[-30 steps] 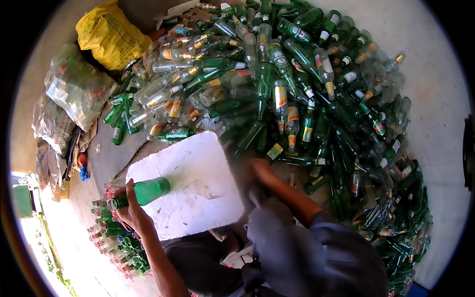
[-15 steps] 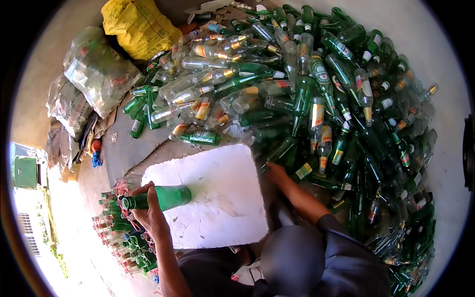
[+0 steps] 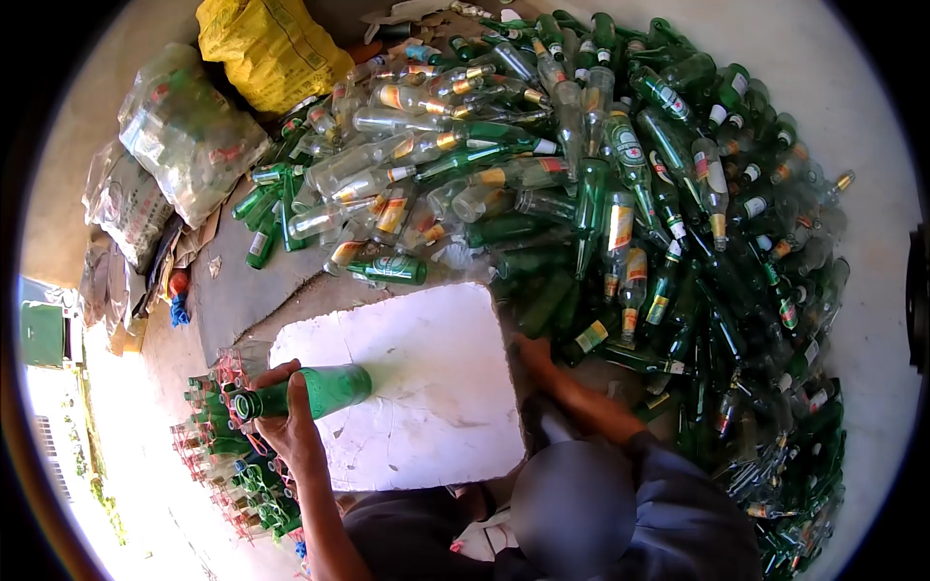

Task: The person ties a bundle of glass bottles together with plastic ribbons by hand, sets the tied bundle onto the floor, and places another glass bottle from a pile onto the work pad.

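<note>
My left hand [image 3: 295,418] is closed round the neck end of a green glass bottle [image 3: 334,389]. The bottle lies on its side, mouth to the left, over the left part of a white slab [image 3: 436,339] with chipped edges. My right hand [image 3: 535,360] is low beside the slab's right edge, at the near border of a big heap of glass bottles [image 3: 591,203]. A dark green bottle [image 3: 544,305] lies just beyond it. The right fingertips are blurred and in shadow, so I cannot make out a grip.
Bottles bundled in red and green netting [image 3: 228,436] stand left of the slab. Farther back are a stuffed clear plastic bag [image 3: 189,136] and a yellow sack [image 3: 276,53]. A pale wall [image 3: 877,194] curves behind the heap on the right.
My right hand has drawn slightly back toward me along the slab's edge. The left hand still holds the green bottle in nearly the same place. The whole view has shifted slightly.
</note>
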`<action>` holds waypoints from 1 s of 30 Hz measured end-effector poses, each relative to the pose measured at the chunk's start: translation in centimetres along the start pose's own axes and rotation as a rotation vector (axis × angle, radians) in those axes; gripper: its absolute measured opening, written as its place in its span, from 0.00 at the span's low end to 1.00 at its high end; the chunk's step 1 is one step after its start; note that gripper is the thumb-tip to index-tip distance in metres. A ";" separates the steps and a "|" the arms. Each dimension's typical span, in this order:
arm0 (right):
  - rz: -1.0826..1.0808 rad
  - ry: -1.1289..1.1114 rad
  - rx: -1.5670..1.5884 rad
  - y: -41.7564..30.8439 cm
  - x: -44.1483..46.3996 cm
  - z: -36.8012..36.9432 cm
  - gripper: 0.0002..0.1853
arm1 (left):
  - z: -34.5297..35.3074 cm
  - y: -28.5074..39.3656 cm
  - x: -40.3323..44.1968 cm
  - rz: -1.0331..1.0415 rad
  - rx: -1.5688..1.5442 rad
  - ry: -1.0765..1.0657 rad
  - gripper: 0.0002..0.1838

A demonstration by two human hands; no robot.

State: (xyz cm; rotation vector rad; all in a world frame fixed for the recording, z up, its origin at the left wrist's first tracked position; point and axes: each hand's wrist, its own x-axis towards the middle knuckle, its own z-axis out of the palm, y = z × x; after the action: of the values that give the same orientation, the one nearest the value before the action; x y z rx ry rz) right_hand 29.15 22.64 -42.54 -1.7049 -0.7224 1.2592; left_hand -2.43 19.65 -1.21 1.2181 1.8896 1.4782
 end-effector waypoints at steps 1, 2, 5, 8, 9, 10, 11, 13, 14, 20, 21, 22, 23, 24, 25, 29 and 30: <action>-0.001 0.015 -0.016 -0.1 -0.3 0.0 0.22 | 0.0 -0.4 0.1 0.015 -0.018 0.010 0.10; -0.001 0.031 -0.031 -0.2 -0.7 -0.1 0.22 | 0.0 -0.6 0.1 0.011 -0.033 0.010 0.10; 0.004 0.084 -0.059 -3.8 -3.1 -0.7 0.24 | 0.0 -1.2 0.2 -0.020 -0.078 0.024 0.10; 0.054 0.080 -0.095 -5.5 -4.4 -1.8 0.23 | -0.5 -2.0 0.4 -0.055 -0.087 0.004 0.09; 0.059 0.066 -0.065 -4.9 -4.2 -2.2 0.22 | -0.4 -1.9 0.3 -0.058 -0.108 0.000 0.09; 0.064 0.052 -0.034 -4.4 -4.1 -2.6 0.21 | -0.3 -1.7 0.3 -0.060 -0.128 -0.004 0.09; 0.077 0.033 0.036 -3.9 -3.9 -3.0 0.20 | -0.3 -1.6 0.2 -0.063 -0.148 -0.006 0.09; 0.101 -0.008 0.176 -4.0 -4.1 -3.8 0.17 | -0.3 -1.5 0.2 -0.059 -0.136 -0.010 0.08; 0.118 0.000 0.172 -4.1 -4.2 -4.3 0.16 | -0.3 -1.5 0.2 -0.056 -0.129 -0.010 0.08; 0.186 -0.032 0.184 -6.5 -4.4 -6.6 0.15 | 0.0 -2.4 0.0 0.042 -0.124 0.006 0.09; 0.206 -0.042 0.206 -8.1 -5.3 -7.0 0.14 | -0.1 -2.3 -0.1 0.031 -0.050 0.017 0.11; 0.228 -0.053 0.228 -9.0 -5.7 -7.2 0.14 | -0.1 -2.3 -0.1 0.048 -0.021 0.035 0.13; 0.247 -0.057 0.206 -9.9 -5.9 -7.4 0.14 | 0.0 -2.3 -0.2 0.063 0.009 0.054 0.14; 0.267 -0.060 0.183 -10.1 -5.9 -7.9 0.14 | 0.1 -2.4 -0.3 0.078 0.037 0.071 0.15; 0.287 -0.062 0.159 -10.3 -6.1 -8.5 0.13 | 0.0 -2.5 -0.3 0.080 0.068 0.067 0.17; 0.260 -0.184 0.218 -10.5 -7.0 -10.8 0.12 | -0.2 -2.8 -0.2 0.084 0.099 0.068 0.21; 0.214 -0.185 0.153 -11.6 -8.0 -11.5 0.12 | -0.3 -2.8 -0.3 0.080 0.090 0.079 0.22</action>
State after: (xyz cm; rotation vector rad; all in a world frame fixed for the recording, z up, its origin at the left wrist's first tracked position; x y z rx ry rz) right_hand 38.01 17.70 -27.42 -1.5854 -0.5436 1.5959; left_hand -3.50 19.13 -3.81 1.3076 2.0002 1.5170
